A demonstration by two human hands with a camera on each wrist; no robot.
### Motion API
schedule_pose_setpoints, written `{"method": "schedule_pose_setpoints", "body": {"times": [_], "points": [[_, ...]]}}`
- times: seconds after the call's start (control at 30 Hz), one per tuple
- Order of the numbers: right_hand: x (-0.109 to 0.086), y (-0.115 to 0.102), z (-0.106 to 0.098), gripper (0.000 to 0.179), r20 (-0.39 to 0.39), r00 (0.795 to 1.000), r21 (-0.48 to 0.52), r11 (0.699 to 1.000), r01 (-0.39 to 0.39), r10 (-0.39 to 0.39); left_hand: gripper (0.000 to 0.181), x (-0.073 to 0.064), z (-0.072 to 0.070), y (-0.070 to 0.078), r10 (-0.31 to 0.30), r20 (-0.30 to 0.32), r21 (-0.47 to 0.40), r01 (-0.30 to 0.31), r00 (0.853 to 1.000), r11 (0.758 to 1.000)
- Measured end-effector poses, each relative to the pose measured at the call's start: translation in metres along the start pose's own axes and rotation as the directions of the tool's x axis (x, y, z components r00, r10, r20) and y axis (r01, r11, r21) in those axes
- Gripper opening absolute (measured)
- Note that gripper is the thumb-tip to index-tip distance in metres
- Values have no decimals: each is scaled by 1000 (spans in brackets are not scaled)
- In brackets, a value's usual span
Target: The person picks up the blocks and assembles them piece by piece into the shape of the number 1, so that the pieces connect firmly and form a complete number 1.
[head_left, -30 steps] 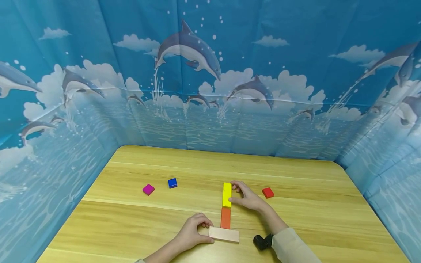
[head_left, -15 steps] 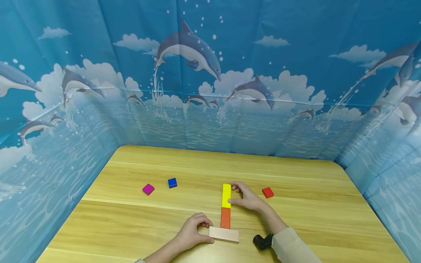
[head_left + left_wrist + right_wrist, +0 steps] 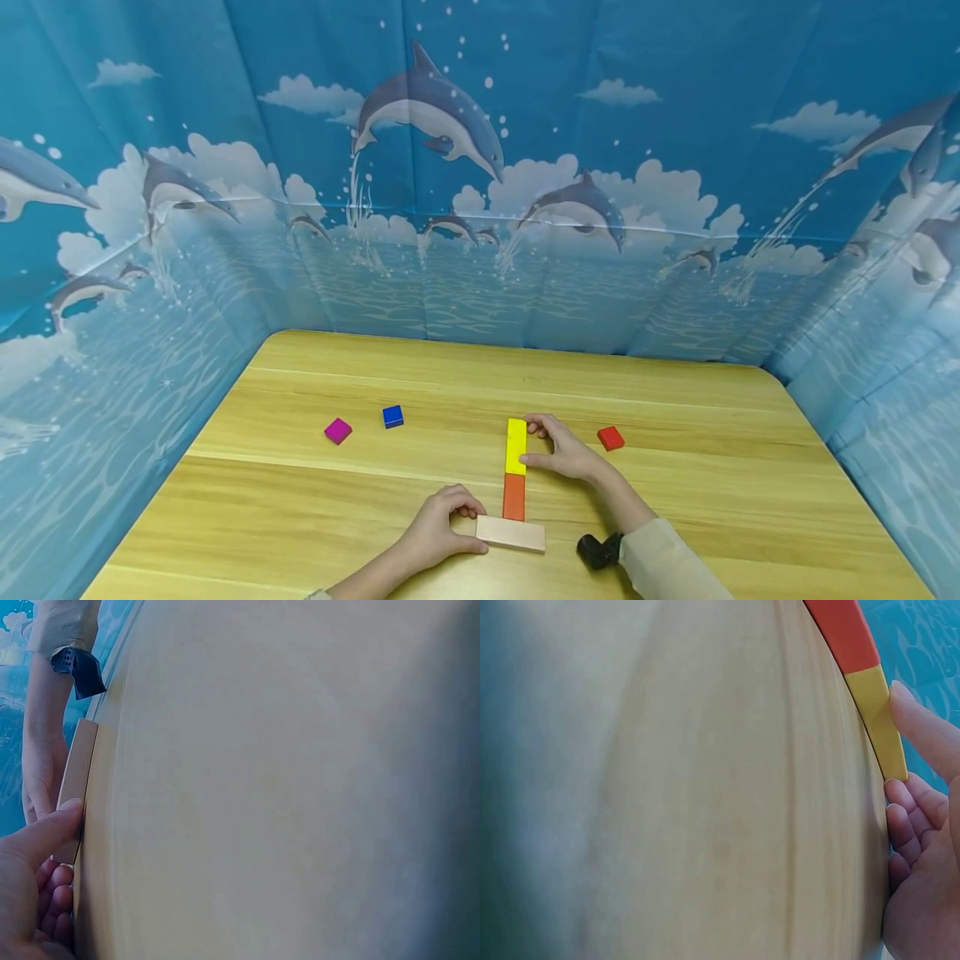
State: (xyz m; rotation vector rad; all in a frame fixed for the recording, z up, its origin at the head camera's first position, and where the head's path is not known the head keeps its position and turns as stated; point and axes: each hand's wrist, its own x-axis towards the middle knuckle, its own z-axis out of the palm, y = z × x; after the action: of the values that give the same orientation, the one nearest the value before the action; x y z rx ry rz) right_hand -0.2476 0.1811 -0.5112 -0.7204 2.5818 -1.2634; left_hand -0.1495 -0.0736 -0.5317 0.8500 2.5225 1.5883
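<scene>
Fingers (image 3: 459, 498) bent, a left hand (image 3: 431, 533) pinches the end of a pale wooden block (image 3: 512, 534) on a desk (image 3: 322, 504), while the right hand (image 3: 567, 455), thumb and fingers parted, holds a yellow block (image 3: 516, 446). An orange block (image 3: 513, 497) lies between the two, forming an inverted T; a magenta block (image 3: 338, 431), blue block (image 3: 393, 417) and red block (image 3: 611, 438) sit apart.

Wide passage between blue block (image 3: 393, 417) and yellow block (image 3: 516, 447), right hand (image 3: 566, 454) a barrier beside the latter.
</scene>
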Motion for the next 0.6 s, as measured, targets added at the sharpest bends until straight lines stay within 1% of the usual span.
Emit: {"method": "schedule_pose_setpoints", "body": {"times": [0.2, 0.3, 0.47, 0.6], "points": [[0, 0, -1, 63, 2, 1000, 0, 1000, 1, -1, 31, 0, 0, 2, -24, -3, 3, 24, 1000, 1000], [0, 1, -1, 63, 0, 1000, 1, 1000, 5, -5, 30, -1, 0, 7, -33, -7, 8, 33, 999, 999], [0, 2, 0, 65, -15, 1000, 28, 999, 15, -15, 29, -2, -5, 28, -19, -14, -1, 19, 1000, 1000], [-1, 1, -1, 65, -30, 999, 152, 988, -19, 24, 28, -3, -10, 43, -15, -14, -8, 15, 1000, 1000]]}}
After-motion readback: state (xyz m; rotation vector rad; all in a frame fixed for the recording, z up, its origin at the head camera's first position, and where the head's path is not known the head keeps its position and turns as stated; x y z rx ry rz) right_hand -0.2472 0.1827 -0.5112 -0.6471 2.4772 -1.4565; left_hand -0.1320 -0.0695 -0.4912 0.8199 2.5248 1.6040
